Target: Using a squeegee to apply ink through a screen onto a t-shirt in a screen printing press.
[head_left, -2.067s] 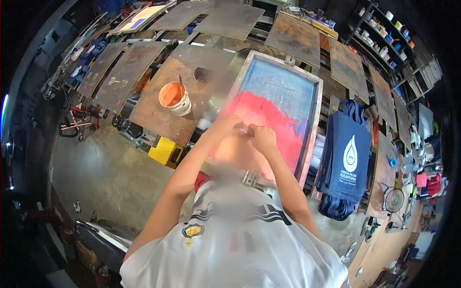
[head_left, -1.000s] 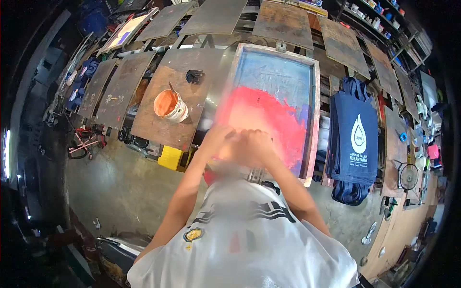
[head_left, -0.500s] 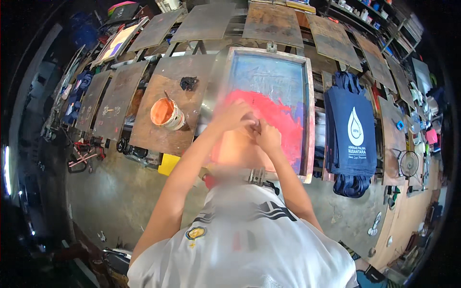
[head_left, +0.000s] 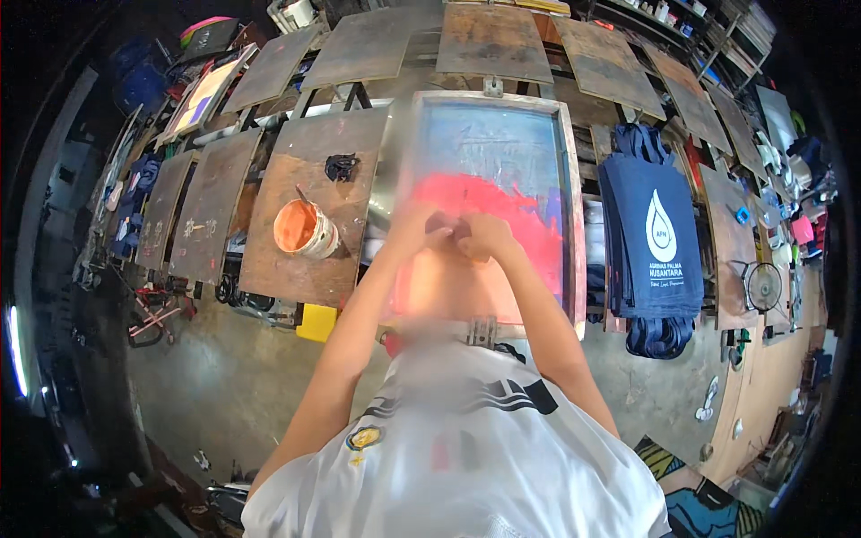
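Note:
A wooden-framed printing screen (head_left: 570, 215) lies in front of me. Its mesh shows blue at the far end, with a broad patch of bright red-pink ink (head_left: 529, 238) across the near part. Over that patch, my left hand (head_left: 420, 229) and my right hand (head_left: 485, 238) are close together with fingers curled in. A small dark thing seems to lie between the fingertips, too small and blurred to name. Whether the hands touch the mesh cannot be told.
To the left, a white bucket of orange-red ink (head_left: 317, 237) with a stick in it stands on a worn board (head_left: 291, 273), near a crumpled black cloth (head_left: 341, 168). Stacked navy tote bags (head_left: 628, 260) lie at the right. More boards (head_left: 493, 45) stretch along the back.
Both hands have come a little nearer to me, with the left one turned more inward and the right one moved slightly left. The whole view has shifted a little.

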`<state>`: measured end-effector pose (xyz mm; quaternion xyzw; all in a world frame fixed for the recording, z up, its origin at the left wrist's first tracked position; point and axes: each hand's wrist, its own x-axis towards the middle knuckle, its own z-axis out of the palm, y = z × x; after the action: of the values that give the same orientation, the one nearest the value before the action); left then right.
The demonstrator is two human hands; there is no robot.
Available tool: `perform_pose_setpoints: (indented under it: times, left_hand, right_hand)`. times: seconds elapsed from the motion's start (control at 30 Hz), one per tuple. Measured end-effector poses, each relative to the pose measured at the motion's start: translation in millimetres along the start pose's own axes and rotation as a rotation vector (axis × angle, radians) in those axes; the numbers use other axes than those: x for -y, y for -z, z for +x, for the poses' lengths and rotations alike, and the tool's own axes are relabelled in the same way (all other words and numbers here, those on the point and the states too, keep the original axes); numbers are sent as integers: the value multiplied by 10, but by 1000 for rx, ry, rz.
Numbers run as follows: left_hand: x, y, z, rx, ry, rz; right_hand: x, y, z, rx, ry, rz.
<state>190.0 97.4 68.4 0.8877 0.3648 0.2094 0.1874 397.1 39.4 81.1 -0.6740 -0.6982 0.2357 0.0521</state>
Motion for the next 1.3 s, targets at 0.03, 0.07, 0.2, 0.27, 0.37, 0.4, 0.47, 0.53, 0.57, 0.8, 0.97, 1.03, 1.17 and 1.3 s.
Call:
perform_pose_setpoints:
  times: [0.03,0.07,0.2,0.27,0.37,0.4,0.47,0.53,0.57,0.8,0.97,1.03,1.17,1.3]
  left_hand:
    - [-2,10,-68,6,-3,-3]
    - [7,50,-169,-68,-18,-41]
    - [39,68,-518,-109,109,1]
    - [44,56,-582,-118,105,40]
    - [-67,132,-432,-37,101,76]
    - [-95,160,-351,51,110,79]
    - [-32,62,-135,27,26,97]
    - [-45,-20,61,13,-62,113]
    - [-95,-67,213,50,-127,104]
    - [47,-244,473,143,-131,45]
    - [-99,-32,97,92,104,33]
    - [-164,42,-121,22,153,47]
    - [-100,69,-515,-77,344,172]
    - [-60,34,-610,-124,387,179]
  right_hand:
    - [19,15,37,20,50,-34]
    - [83,37,84,21,56,-33]
    - [267,43,142,143,199,-91]
    - [297,6,83,167,228,-109]
    - [127,-98,-83,29,260,-8]
    - [97,-131,-147,-42,204,12]
    - [13,-133,-225,-110,148,33]
    - [-73,-106,-305,-175,-6,94]
    - [-127,-92,-340,-183,-20,95]
    - [-263,-112,-226,-220,-134,75]
    - [-101,-119,-37,-142,-43,22]
    - [3,-111,32,-46,13,-36]
    - [175,-179,133,3,209,-31]
    - [188,-268,110,-58,357,-19]
